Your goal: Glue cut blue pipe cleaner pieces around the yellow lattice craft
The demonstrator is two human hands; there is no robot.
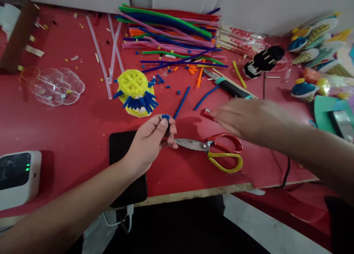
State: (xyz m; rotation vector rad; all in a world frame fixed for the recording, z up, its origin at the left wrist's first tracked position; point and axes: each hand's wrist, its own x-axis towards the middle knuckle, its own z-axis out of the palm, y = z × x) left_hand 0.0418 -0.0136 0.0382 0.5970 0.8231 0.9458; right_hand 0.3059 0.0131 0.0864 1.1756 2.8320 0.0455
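My left hand [151,141] is closed in a pinch on a short blue pipe-cleaner piece [166,117], held just above the red table [69,125]. My right hand [246,119] is smeared by motion and hovers over a small red object [206,114]; its fingers look stretched out, and I cannot tell whether they hold anything. Scissors [218,152] with one red and one yellow handle lie on the table between the hands, blades pointing toward my left hand. A yellow wheel-shaped craft piece [135,91] with blue pipe-cleaner bits stuck around it sits beyond my left hand.
A pile of coloured pipe cleaners [171,31] lies at the back. A utility knife [228,86], loose blue sticks [181,103], a clear plastic tray [56,86], a black phone [124,165], a white device [18,176] and coloured craft pieces [318,44] surround the work area.
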